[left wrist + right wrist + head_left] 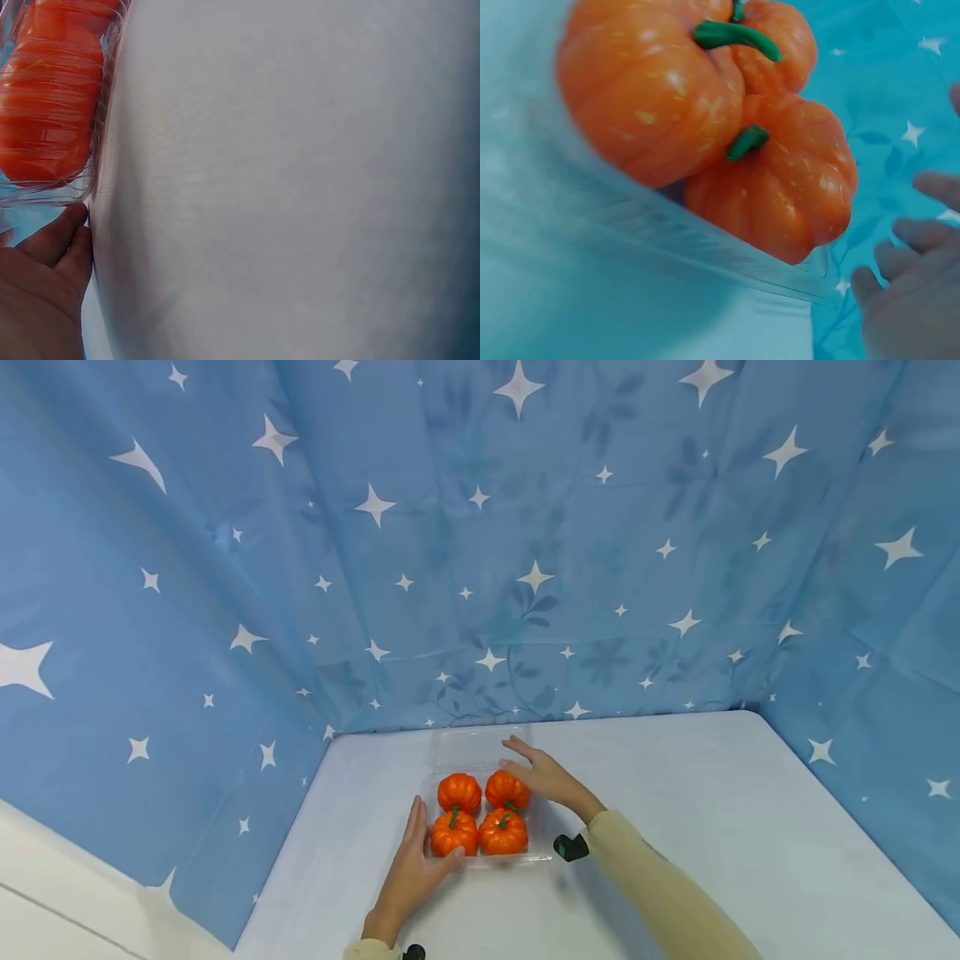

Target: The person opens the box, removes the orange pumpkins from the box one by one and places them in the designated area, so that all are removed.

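Observation:
Several orange pumpkins with green stems (503, 832) (772, 180) sit two by two in a clear plastic box (540, 858) whose clear lid (480, 747) lies folded back behind it. My left hand (411, 872) rests at the box's left side, fingers straight along it and thumb at the front left corner; the left wrist view shows the hand (49, 281) against the box's edge. Above the back right pumpkin (507, 789), my right hand (551, 777) is spread with relaxed fingers; in the right wrist view that hand (915, 292) holds nothing. Whether it touches the lid I cannot tell.
The box stands on a white table (660, 793), near its back edge and left of its middle. Blue curtains with white stars (450, 543) hang behind the table and at both sides. A small dark object (571, 847) is at the right wrist.

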`<state>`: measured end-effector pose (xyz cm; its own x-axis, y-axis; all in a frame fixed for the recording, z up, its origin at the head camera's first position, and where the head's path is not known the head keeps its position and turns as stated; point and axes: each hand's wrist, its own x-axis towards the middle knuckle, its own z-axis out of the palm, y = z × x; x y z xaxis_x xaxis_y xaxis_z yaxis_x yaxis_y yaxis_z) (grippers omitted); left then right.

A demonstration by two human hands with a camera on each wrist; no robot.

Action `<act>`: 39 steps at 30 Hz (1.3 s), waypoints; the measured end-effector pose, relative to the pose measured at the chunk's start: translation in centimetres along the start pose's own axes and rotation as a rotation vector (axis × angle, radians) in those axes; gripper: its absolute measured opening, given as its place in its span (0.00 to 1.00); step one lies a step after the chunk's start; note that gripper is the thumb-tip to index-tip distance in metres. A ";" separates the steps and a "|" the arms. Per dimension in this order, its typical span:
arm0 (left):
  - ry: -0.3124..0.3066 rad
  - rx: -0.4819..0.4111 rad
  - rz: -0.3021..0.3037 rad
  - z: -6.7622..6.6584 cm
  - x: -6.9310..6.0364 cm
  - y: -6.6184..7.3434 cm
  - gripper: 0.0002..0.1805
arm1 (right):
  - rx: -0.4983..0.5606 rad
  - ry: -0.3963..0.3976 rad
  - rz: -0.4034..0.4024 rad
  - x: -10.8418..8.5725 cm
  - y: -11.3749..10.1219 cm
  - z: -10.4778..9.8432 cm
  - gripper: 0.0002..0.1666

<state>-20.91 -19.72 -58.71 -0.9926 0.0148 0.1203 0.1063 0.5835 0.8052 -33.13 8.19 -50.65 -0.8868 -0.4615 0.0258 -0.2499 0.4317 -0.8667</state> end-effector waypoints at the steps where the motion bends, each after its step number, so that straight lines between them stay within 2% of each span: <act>1: -0.001 -0.003 -0.001 0.0 0.0 0.0 0.68 | -0.028 -0.028 -0.025 -0.2 0.0 0.1 0.38; 4: -0.006 -0.003 -0.008 0.0 0.1 0.1 0.68 | -0.119 -0.094 -0.083 -0.7 0.3 0.8 0.35; 6: -0.005 -0.009 -0.009 0.0 0.1 0.1 0.68 | -0.173 -0.107 -0.110 -1.0 0.7 1.3 0.33; 12: -0.001 -0.012 -0.004 0.2 0.1 -0.1 0.67 | -0.257 -0.057 -0.176 -1.5 1.7 2.6 0.32; 21: 0.000 0.012 0.012 0.0 0.0 0.0 0.65 | -0.230 0.042 -0.271 -1.6 2.5 3.3 0.30; 29: 0.012 0.025 0.021 -0.3 0.1 0.0 0.65 | -0.245 0.051 -0.265 -1.8 2.2 3.4 0.31; 39: 0.005 0.014 0.019 0.1 0.1 -0.2 0.65 | -0.280 0.038 -0.270 -1.9 1.6 3.1 0.31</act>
<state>-21.06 -19.75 -58.88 -0.9902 0.0221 0.1382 0.1242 0.5944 0.7946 -30.66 7.38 -53.60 -0.7871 -0.5604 0.2578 -0.5681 0.4958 -0.6568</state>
